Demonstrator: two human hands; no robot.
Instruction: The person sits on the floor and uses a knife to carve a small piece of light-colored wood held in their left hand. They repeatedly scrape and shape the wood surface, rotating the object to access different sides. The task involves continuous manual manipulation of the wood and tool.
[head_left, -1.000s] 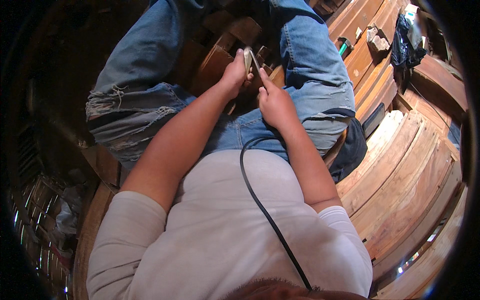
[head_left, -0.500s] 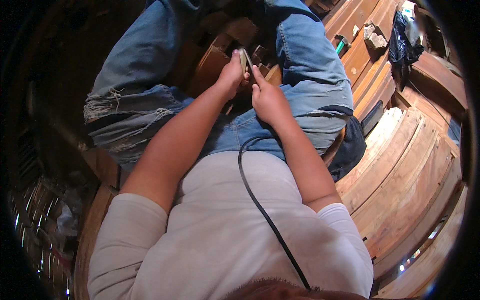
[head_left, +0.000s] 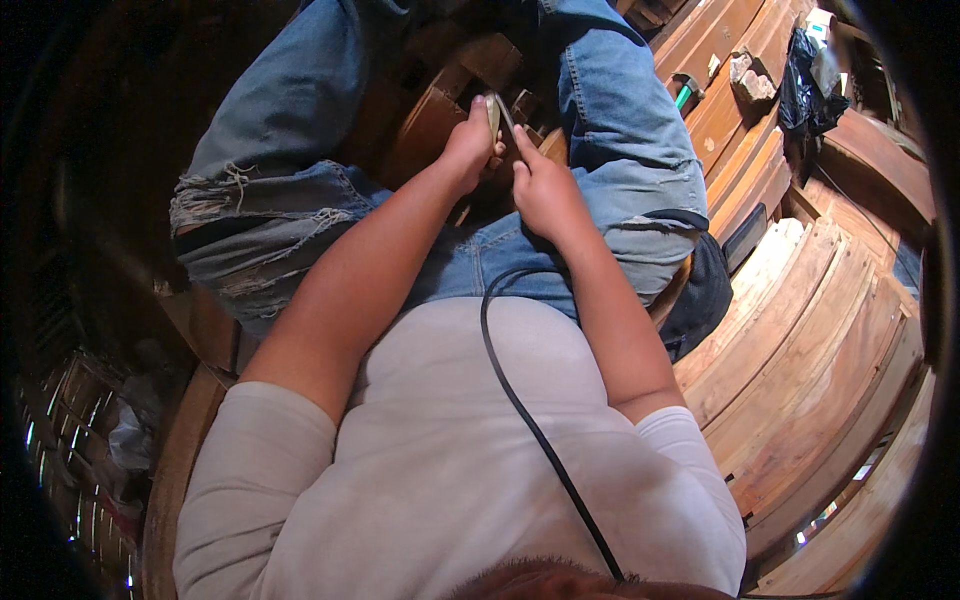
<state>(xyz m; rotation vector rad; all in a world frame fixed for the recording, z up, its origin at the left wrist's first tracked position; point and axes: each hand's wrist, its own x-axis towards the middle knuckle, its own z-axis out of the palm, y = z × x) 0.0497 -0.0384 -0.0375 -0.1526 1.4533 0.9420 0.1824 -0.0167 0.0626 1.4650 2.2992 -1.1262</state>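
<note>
Between my knees, my left hand (head_left: pixel 470 146) is closed around a small, pale, narrow piece (head_left: pixel 494 114), its thumb lying along the upper end. Its material is too small to make out. My right hand (head_left: pixel 550 196) grips a thin, dark, metal-looking tool (head_left: pixel 506 114), with the index finger stretched along it. The tool slants up and left beside the pale piece, close to its top end. I cannot tell whether the two touch. My right fingers hide the tool's lower end.
Wooden blocks (head_left: pixel 432 118) lie beyond my hands, between my legs. At right are long boards (head_left: pixel 800 330), a green-handled hammer (head_left: pixel 685 93), a pale rough chunk (head_left: pixel 752 78) and a black plastic bag (head_left: pixel 806 85). A black cable (head_left: pixel 530 425) runs down my shirt.
My right hand has shifted slightly right and down with the tool, whose gap from the pale piece looks wider. My left hand has moved a little to the right.
</note>
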